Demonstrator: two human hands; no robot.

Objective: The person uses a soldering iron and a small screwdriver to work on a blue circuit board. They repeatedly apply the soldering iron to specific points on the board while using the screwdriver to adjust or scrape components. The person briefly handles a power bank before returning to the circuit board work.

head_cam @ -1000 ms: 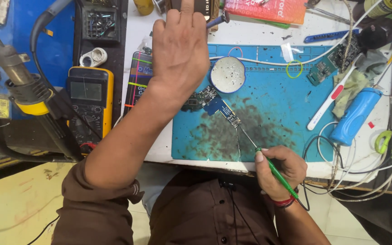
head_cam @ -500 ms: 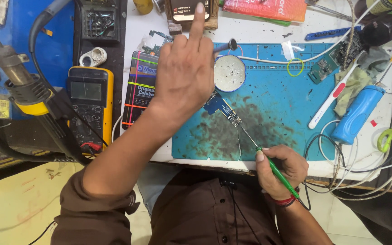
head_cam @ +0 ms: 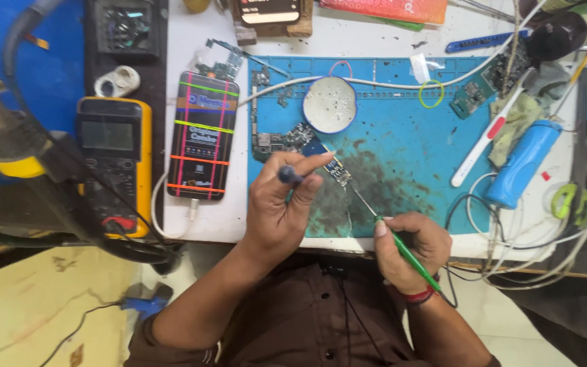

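On the blue mat (head_cam: 409,136), near its front edge, a small circuit board (head_cam: 331,166) lies between 2 hands. The left hand (head_cam: 280,211) is curled narrow, its fingertips pressing down on the board's left end, with a dark knob-like handle (head_cam: 289,175) pinched between thumb and finger. The right hand (head_cam: 409,248) is closed around a thin green tool (head_cam: 405,255), held like a pen; its fine metal tip runs up and left to touch the board's right end.

Just behind the board sits a round white dish (head_cam: 329,104), with more bare board pieces (head_cam: 273,139) to its left. Left of the mat a phone (head_cam: 204,136) with coloured lines across its screen lies flat, a white cable plugged into its near end. Further left is a yellow meter (head_cam: 113,160). On the mat's right side lie a white toothbrush (head_cam: 487,139) and a blue cylinder (head_cam: 523,163), well apart from the hands.
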